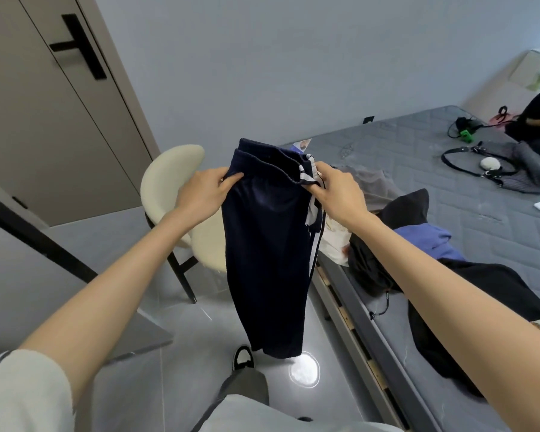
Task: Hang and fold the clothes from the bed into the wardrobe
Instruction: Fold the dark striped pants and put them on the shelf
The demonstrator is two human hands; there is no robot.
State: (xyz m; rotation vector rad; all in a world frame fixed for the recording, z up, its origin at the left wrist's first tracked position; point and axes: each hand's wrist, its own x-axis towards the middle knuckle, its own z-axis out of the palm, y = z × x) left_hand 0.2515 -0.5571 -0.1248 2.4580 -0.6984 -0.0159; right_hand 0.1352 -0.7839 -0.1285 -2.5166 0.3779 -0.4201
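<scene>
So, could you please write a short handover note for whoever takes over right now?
Left hand: fingers pinch one end of the waistband of the navy blue trousers with a white side stripe.
Right hand: grips the other end, by the stripe.
The trousers hang free above the floor, between the cream padded chair and the grey quilted mattress.
On the mattress: a black garment, a blue garment, a white garment and a larger black garment.
Done: trousers lifted, not yet folded or hung.
Left: put them away, then clear the heap. No open wardrobe is in view.
</scene>
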